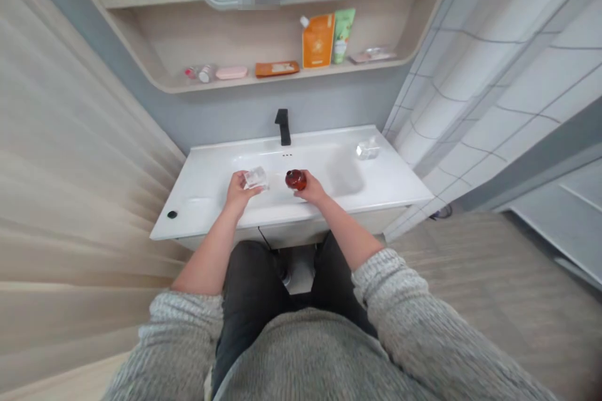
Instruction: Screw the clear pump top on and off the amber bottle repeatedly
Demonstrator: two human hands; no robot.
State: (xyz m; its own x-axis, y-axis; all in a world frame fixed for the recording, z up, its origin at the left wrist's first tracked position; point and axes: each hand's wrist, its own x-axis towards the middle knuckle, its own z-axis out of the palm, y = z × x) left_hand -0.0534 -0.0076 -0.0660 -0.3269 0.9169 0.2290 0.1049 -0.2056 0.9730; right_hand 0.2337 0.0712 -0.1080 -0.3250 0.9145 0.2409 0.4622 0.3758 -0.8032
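Observation:
My left hand (238, 191) is closed round a clear, square-sided container (256, 179), held tilted over the basin. In my right hand (311, 188) is a round amber bottle (296, 180), its dark mouth turned up toward me. The two vessels are apart, side by side above the white sink (341, 166). On the counter's left front corner lies a small black round piece (172, 214); whether it is a cap I cannot tell. A clear item with a pump-like top (368, 148) sits at the right rear of the counter.
A black faucet (283, 127) rises behind the basin. Above it, a shelf (160, 83) holds an orange pouch (318, 41), a green tube (343, 36), an orange packet (277, 69) and a pink case (231, 72). A curtain (70, 138) hangs at left; tiled wall (498, 100) at right.

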